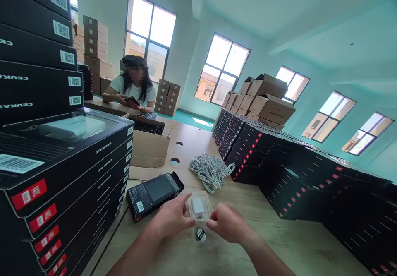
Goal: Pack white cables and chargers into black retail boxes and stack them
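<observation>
Both my hands pinch a small clear plastic tray with a white part in it, held just above the wooden table. My left hand grips its left edge with thumb and fingers. My right hand is closed on its right edge. Below the tray a small round black piece lies on the table. An open black product box rests just left of my left hand. A heap of white cables lies beyond the tray.
Tall stacks of black boxes rise at my left, and long rows of black boxes run along the right. An open cardboard carton stands ahead. A person in a white shirt sits at the far end. Cardboard cartons are piled behind.
</observation>
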Demonstrator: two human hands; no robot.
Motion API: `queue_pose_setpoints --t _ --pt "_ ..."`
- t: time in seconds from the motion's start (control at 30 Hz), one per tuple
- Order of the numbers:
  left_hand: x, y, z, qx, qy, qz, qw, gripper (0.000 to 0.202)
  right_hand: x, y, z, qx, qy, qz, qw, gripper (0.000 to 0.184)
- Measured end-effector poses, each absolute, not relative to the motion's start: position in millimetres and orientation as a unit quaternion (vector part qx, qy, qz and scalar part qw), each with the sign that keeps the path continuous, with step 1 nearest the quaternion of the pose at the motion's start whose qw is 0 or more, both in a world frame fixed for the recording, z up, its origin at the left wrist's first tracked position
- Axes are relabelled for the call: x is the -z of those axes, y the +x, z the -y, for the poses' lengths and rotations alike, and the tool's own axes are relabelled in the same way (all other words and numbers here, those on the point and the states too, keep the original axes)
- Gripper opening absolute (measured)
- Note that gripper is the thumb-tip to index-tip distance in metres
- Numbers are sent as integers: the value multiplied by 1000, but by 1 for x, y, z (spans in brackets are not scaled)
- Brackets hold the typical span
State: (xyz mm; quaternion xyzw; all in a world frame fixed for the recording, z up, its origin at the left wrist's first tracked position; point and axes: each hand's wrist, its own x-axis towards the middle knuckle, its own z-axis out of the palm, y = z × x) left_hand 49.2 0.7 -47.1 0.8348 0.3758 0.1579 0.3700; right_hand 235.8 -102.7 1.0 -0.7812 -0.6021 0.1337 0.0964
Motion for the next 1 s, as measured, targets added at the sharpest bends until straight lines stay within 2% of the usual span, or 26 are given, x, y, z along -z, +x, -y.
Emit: queue_pose_setpoints --t 0.2,0.33,0.37,0.5,0.6,0.7,0.9,0.93,1.0 --pt "40 44 2 -139 841 -357 382 88 -7 293 51 4 -813 540 217 30" --pt "32 40 4 -132 841 -356 386 86 2 306 26 29 -800 537 266 15" --pt "30 40 4 -136 834 -359 396 85 3 307 25 37 -791 541 283 17" --pt "23 45 4 -270 759 -380 453 72 3 302 42 62 -744 568 346 31" --pt "23 54 5 -383 680 -353 516 69 6 288 65 67 -666 645 370 33" --pt "25 62 9 -353 658 -289 598 63 18 270 84 91 -591 697 395 31" --pt "20 69 24 -248 599 -256 717 60 29 259 98 125 -571 628 514 22" --pt "18 70 26 -238 599 -254 721 60 28 259 98 118 -580 594 545 23" --pt "12 72 29 -248 635 -259 684 58 27 259 97 60 -607 497 617 38"
